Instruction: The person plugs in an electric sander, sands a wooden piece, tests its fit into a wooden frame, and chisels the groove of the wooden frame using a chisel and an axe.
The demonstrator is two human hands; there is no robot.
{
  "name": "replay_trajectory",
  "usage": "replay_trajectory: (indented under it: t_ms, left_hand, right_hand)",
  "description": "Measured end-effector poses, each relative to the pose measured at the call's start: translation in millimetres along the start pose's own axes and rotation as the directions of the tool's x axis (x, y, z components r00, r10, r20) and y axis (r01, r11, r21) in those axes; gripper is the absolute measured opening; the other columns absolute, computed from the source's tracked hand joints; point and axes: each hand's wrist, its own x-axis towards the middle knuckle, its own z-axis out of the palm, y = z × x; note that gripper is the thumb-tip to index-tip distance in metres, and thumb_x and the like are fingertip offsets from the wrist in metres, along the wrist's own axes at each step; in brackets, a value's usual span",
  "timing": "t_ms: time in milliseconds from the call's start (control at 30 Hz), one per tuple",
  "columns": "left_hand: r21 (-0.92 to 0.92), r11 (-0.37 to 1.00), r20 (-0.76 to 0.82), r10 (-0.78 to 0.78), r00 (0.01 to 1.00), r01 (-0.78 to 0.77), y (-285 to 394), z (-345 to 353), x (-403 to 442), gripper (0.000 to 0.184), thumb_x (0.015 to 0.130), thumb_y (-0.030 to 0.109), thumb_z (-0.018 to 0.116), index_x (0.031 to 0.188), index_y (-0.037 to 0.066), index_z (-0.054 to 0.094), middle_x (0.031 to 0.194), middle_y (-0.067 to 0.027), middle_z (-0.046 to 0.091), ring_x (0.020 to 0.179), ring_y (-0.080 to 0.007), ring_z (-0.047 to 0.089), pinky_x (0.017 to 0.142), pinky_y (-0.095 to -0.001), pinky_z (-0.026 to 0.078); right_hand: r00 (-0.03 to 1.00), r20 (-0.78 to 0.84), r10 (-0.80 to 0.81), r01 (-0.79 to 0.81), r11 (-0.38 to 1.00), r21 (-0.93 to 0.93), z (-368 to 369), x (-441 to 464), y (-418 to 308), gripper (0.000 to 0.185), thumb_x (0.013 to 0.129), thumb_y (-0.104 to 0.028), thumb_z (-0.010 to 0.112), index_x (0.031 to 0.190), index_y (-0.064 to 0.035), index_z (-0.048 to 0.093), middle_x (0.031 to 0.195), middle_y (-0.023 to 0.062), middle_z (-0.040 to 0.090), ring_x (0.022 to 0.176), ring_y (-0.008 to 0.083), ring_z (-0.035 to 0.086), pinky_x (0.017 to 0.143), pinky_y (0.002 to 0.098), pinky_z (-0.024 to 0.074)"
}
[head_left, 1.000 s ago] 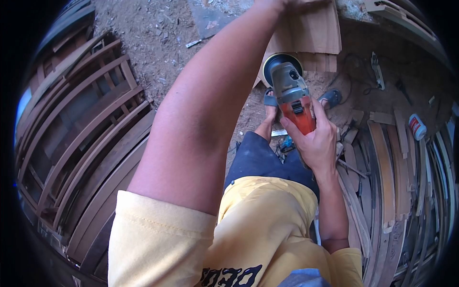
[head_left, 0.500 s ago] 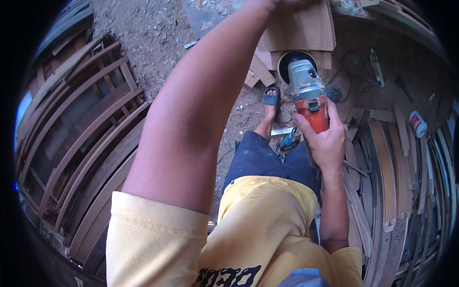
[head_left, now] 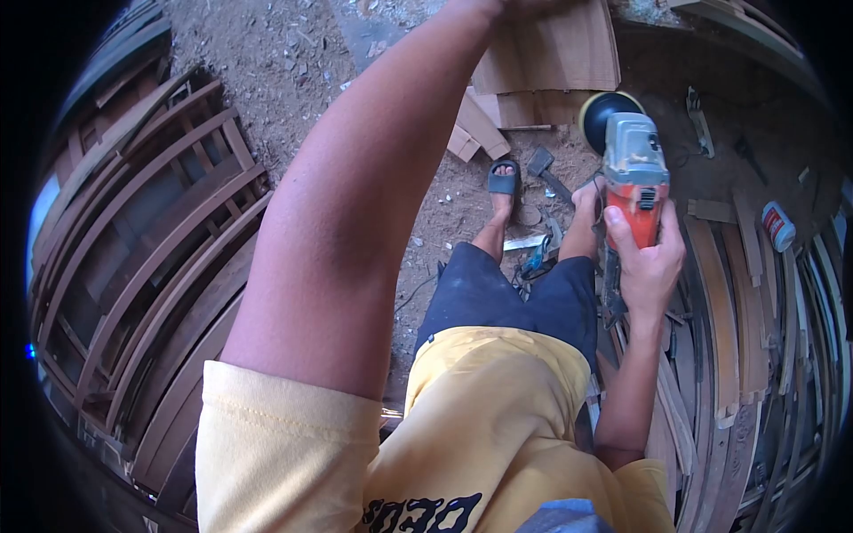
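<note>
My right hand [head_left: 650, 271] is closed round the orange body of an angle grinder [head_left: 636, 160] with a grey head. Its round sanding disc [head_left: 608, 120] is near the lower right corner of a wooden board [head_left: 555, 53]; I cannot tell whether they touch. My left arm stretches across the view to the top edge, where my left hand [head_left: 524, 5] is by the board. That hand is mostly cut off and its fingers are hidden.
Curved slatted wooden frames [head_left: 151, 258] are stacked at left. Long wood strips [head_left: 711, 311] lie at right, near a white bottle [head_left: 777, 227]. A hammer [head_left: 549, 173] lies between my feet, and a blue power tool [head_left: 537, 259] lies nearer. Wood offcuts [head_left: 480, 124] lie below the board.
My right hand has moved right with the angle grinder, from the board's lower edge to beyond its corner. The hammer and my right foot are now uncovered. The board has shifted slightly left.
</note>
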Motion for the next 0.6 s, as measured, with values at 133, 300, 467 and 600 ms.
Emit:
replay_trajectory:
  t_ms: [133, 300, 467, 600]
  left_hand:
    - [0.000, 1.000, 0.006, -0.006, 1.000, 0.006, -2.3, -0.8, 0.3, 0.084, 0.091, 0.075, 0.049, 0.162, 0.033, 0.036, 0.171, -0.0175, 0.023, 0.158, -0.0424, 0.016, 0.122, -0.0715, 0.005]
    - [-0.009, 1.000, 0.011, -0.006, 1.000, 0.006, -0.9, 0.8, 0.6, 0.084, 0.091, 0.075, 0.049, 0.162, 0.033, 0.036, 0.171, -0.0174, 0.023, 0.158, -0.0424, 0.016, 0.122, -0.0716, 0.005]
    - [-0.007, 1.000, 0.021, -0.002, 1.000, 0.002, -1.8, -0.5, -1.3, 0.084, 0.091, 0.075, 0.049, 0.162, 0.033, 0.036, 0.171, -0.0172, 0.023, 0.158, -0.0424, 0.016, 0.122, -0.0718, 0.005]
    - [-0.013, 1.000, 0.025, 0.000, 1.000, 0.000, -1.1, -0.9, -3.0, 0.084, 0.091, 0.075, 0.049, 0.162, 0.033, 0.036, 0.171, -0.0172, 0.023, 0.158, -0.0424, 0.016, 0.122, -0.0719, 0.005]
  right_hand:
    - [0.992, -0.114, 0.052, -0.047, 0.998, 0.042, -5.1, -4.9, 6.3, 0.049, 0.088, -0.034, 0.082, 0.120, -0.0003, 0.065, 0.103, 0.0151, 0.075, 0.094, 0.0246, 0.074, 0.086, 0.0383, 0.0547]
    - [0.997, 0.075, 0.029, -0.033, 0.998, 0.053, 13.7, -19.7, -7.4, 0.060, 0.085, -0.031, 0.085, 0.128, 0.0033, 0.062, 0.111, 0.0220, 0.074, 0.100, 0.0292, 0.075, 0.090, 0.0406, 0.0565]
    - [0.987, 0.163, 0.002, 0.002, 1.000, -0.023, 53.4, -25.8, -15.7, 0.073, 0.080, -0.035, 0.088, 0.133, 0.0062, 0.060, 0.119, 0.0319, 0.068, 0.109, 0.0473, 0.070, 0.099, 0.0505, 0.0526]
    - [0.981, 0.184, -0.066, 0.081, 0.993, -0.080, 63.2, -20.0, -19.3, 0.073, 0.079, -0.040, 0.087, 0.130, 0.0047, 0.063, 0.114, 0.0274, 0.071, 0.133, 0.0594, 0.047, 0.114, 0.0594, 0.0353]
